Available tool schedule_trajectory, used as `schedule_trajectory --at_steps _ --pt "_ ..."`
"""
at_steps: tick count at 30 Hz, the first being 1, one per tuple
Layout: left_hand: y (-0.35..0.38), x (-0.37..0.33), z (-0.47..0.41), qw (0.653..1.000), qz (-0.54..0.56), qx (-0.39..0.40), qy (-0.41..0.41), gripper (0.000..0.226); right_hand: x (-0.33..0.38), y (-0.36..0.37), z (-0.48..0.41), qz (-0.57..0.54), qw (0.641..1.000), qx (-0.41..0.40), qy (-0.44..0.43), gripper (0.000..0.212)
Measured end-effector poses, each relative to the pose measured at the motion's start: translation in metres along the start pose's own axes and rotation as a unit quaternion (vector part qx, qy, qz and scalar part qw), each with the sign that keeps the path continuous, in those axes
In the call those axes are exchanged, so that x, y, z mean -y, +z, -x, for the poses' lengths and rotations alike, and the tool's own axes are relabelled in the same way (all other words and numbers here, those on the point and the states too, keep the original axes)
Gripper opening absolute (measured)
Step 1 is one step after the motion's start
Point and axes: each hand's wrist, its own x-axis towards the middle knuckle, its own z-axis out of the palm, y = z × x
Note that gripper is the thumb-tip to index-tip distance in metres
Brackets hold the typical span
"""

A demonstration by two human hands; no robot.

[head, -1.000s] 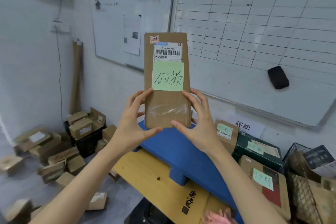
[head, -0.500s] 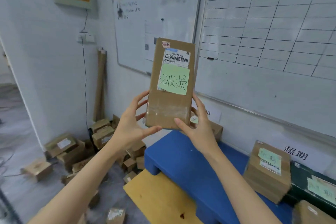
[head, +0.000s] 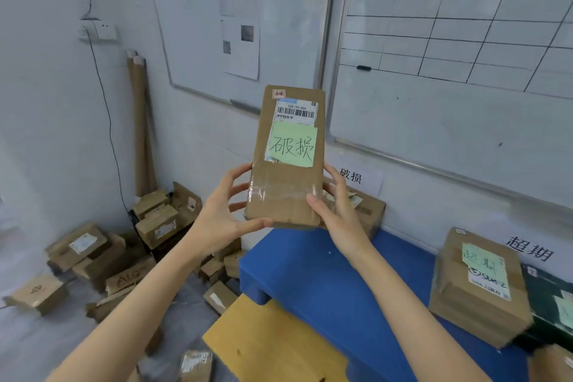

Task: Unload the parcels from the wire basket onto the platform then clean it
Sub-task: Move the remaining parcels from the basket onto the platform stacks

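Standing upright in the air, a long flat cardboard parcel [head: 288, 189] is held above the left end of the blue platform [head: 325, 282]. It is gripped at its lower end from both sides. The left hand [head: 221, 220] is curled round the left edge with the thumb under the bottom corner. The right hand [head: 338, 217] is curled round the right edge with the thumb laid on the front face.

The cardboard is brown and a little creased, and a band of shiny clear tape is wrapped round its lower part. A white barcode label [head: 296, 112] is stuck near the top, and a pale green paper note [head: 293, 147] with two handwritten characters overlaps its lower edge.

The platform is made of smooth blue plastic with rounded corners. Behind the right hand, a brown box [head: 370, 211] is seen on it against the wall. A stack of brown boxes [head: 477, 304] with a green note on top is placed on its right part. A flat yellow wooden board [head: 273, 347] lies at its near edge.

Many small brown boxes [head: 155, 226] are heaped on the floor at the left. Whether any of them are in a container cannot be told.
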Motion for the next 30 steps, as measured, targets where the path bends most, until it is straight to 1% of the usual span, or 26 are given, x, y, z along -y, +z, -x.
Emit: schedule_trajectory --at_steps 3,5,9,11,16,19,24,27,30 --pt "-0.003 0.031 -0.023 0.998 -0.028 0.058 -0.012 0.099 -0.030 0.005 -0.008 0.000 0.998 -0.045 0.034 0.060" --pt "-0.005 0.054 -0.038 0.993 -0.063 0.100 -0.015 0.095 -0.054 0.011 -0.007 0.001 0.994 -0.087 0.068 0.060" --pt "-0.007 0.101 -0.063 0.975 -0.116 0.187 -0.025 0.092 -0.099 0.032 -0.001 -0.003 0.977 -0.158 0.140 0.053" --pt "-0.006 0.122 -0.070 0.969 -0.127 0.211 -0.033 0.092 -0.118 0.042 0.001 -0.008 0.967 -0.187 0.171 0.050" --pt "-0.007 0.159 -0.083 0.960 -0.180 0.214 -0.004 0.079 -0.153 0.061 0.009 -0.019 0.945 -0.229 0.232 0.048" --pt "-0.005 0.174 -0.087 0.956 -0.188 0.226 0.014 0.075 -0.167 0.072 0.014 -0.008 0.936 -0.239 0.258 0.049" --pt "-0.003 0.194 -0.091 0.951 -0.190 0.244 0.014 0.092 -0.186 0.084 0.007 -0.011 0.919 -0.253 0.302 0.053" --pt "-0.003 0.203 -0.092 0.950 -0.191 0.246 0.018 0.092 -0.197 0.089 0.002 -0.001 0.916 -0.248 0.315 0.052" --pt "-0.005 0.213 -0.095 0.947 -0.203 0.246 0.029 0.088 -0.205 0.092 0.002 0.053 0.922 -0.218 0.315 0.052"
